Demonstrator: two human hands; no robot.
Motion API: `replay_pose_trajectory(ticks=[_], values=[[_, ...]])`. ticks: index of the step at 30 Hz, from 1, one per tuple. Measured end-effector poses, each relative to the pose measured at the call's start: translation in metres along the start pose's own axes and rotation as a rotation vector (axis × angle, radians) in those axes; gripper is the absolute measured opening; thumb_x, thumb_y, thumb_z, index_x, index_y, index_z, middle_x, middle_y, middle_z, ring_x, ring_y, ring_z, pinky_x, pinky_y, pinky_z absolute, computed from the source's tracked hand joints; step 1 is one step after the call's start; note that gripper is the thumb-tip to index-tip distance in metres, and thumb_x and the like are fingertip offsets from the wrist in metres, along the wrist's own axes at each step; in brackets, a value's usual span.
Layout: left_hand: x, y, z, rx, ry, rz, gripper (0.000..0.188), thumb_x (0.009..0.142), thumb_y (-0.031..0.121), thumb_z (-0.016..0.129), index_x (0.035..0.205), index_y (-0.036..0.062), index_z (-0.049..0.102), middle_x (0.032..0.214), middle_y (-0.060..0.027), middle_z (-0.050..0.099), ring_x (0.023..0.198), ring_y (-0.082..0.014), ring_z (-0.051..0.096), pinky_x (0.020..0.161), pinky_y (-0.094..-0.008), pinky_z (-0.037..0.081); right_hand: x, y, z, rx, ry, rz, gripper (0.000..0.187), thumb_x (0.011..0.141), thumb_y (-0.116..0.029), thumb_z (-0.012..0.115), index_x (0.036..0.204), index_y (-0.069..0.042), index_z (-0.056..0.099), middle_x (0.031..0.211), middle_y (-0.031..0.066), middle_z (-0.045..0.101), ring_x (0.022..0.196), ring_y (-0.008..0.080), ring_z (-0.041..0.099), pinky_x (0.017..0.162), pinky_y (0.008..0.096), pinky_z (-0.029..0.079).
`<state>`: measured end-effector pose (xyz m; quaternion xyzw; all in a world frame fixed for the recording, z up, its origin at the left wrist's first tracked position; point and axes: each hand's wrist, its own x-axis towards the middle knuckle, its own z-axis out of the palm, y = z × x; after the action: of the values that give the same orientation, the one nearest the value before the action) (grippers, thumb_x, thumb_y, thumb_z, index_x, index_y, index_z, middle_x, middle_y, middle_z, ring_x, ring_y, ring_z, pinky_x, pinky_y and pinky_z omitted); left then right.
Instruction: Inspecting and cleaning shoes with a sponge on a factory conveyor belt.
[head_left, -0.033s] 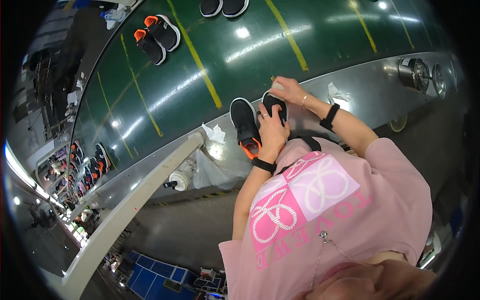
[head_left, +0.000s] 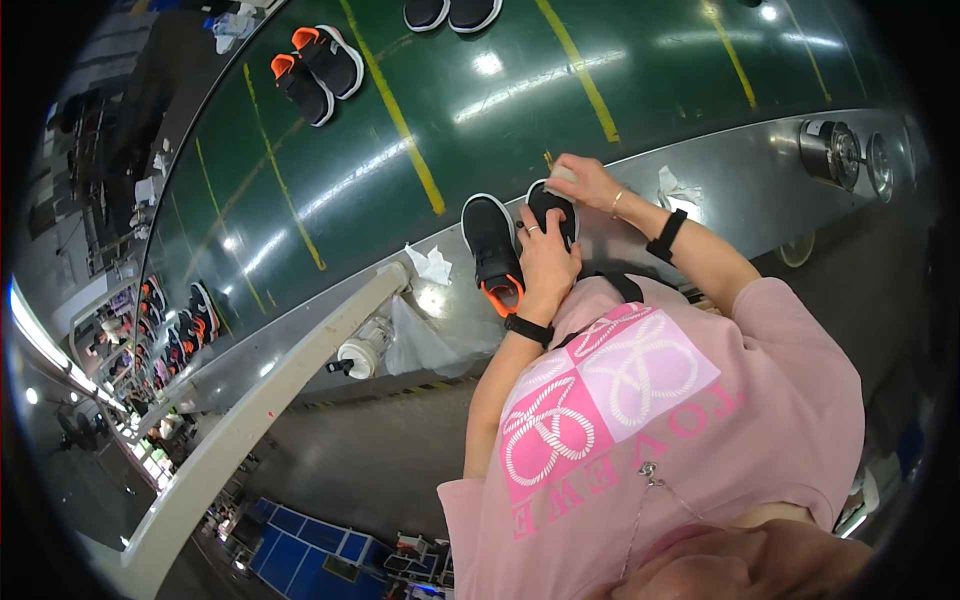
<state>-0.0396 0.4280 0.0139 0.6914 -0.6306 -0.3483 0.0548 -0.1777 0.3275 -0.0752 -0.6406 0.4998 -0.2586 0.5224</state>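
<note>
- The black shoe [head_left: 553,210] with a white edge is at the metal ledge, right in front of the person, with its toe pointing away from them.
- The left hand [head_left: 548,255] lies over this shoe, fingers bent around its top to hold it – the heel is hidden behind the hand.
- The right hand [head_left: 590,185] is up at the toe, fingers pinched closed on a small pale pad [head_left: 562,175]. The pad is at the shoe's edge, but it is too small to tell what it is made of.
- Just to the left is the other shoe [head_left: 490,235], black too, with a bright orange inside.
- Under the work is the shiny metal ledge [head_left: 620,225], and past it is the green belt [head_left: 480,130] with yellow lines.
- A white tissue [head_left: 429,264] lies left of the shoes – a second tissue [head_left: 679,188] lies on the right.
- Further right is a round metal pot [head_left: 830,155].
- To the lower left are a clear plastic bag [head_left: 410,340], a white jar [head_left: 366,348] and a long pale beam [head_left: 280,395].
- On the belt sits a black and orange pair [head_left: 317,75], and more shoes [head_left: 190,325] line up far left.
- The person wears a pink shirt [head_left: 790,380].
</note>
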Motion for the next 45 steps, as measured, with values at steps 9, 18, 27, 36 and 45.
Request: replay_pose_trajectory(ticks=[9, 18, 27, 36, 45], values=[[0.001, -0.001, 0.0, 0.002, -0.017, -0.015, 0.051, 0.075, 0.014, 0.077, 0.117, 0.0147, 0.048, 0.143, -0.0278, 0.031, 0.116, -0.0491, 0.051, 0.087, -0.0533, 0.053, 0.011, -0.011, 0.012, -0.072, 0.001, 0.014, 0.037, 0.086, -0.037, 0.074, 0.1, -0.004, 0.064, 0.089, 0.0207, 0.068, 0.086, 0.0393, 0.067, 0.075, 0.0424, 0.052], [0.001, 0.005, -0.001, 0.015, -0.021, -0.002, 0.047, 0.075, 0.015, 0.077, 0.113, 0.0165, 0.05, 0.145, -0.0279, 0.03, 0.118, -0.0488, 0.05, 0.087, -0.053, 0.053, 0.022, -0.01, 0.014, -0.079, 0.029, 0.002, 0.038, 0.085, -0.036, 0.074, 0.098, -0.002, 0.064, 0.088, 0.021, 0.068, 0.083, 0.0403, 0.066, 0.073, 0.0417, 0.052], [-0.001, 0.004, -0.002, 0.011, -0.023, -0.024, 0.044, 0.075, 0.015, 0.076, 0.111, 0.0168, 0.051, 0.147, -0.0282, 0.03, 0.118, -0.0488, 0.05, 0.089, -0.053, 0.053, 0.011, -0.006, 0.0, -0.082, -0.041, 0.005, 0.033, 0.085, -0.033, 0.074, 0.095, -0.003, 0.064, 0.086, 0.0202, 0.068, 0.079, 0.0337, 0.068, 0.071, 0.0392, 0.053], [0.001, 0.002, -0.003, 0.031, -0.022, -0.022, 0.045, 0.074, 0.015, 0.076, 0.111, 0.0165, 0.052, 0.149, -0.0288, 0.029, 0.115, -0.0486, 0.051, 0.088, -0.0523, 0.053, -0.001, 0.007, -0.008, -0.097, -0.043, 0.035, 0.037, 0.086, -0.038, 0.073, 0.094, -0.003, 0.064, 0.087, 0.0201, 0.068, 0.08, 0.0384, 0.067, 0.072, 0.0396, 0.053], [0.0, -0.002, -0.002, 0.014, -0.03, -0.038, 0.044, 0.074, 0.016, 0.076, 0.111, 0.018, 0.051, 0.148, -0.0283, 0.03, 0.117, -0.0481, 0.051, 0.087, -0.0536, 0.053, 0.004, 0.0, 0.006, -0.091, -0.014, -0.023, 0.039, 0.085, -0.038, 0.073, 0.095, -0.002, 0.062, 0.087, 0.0227, 0.067, 0.081, 0.0411, 0.066, 0.071, 0.0425, 0.052]])
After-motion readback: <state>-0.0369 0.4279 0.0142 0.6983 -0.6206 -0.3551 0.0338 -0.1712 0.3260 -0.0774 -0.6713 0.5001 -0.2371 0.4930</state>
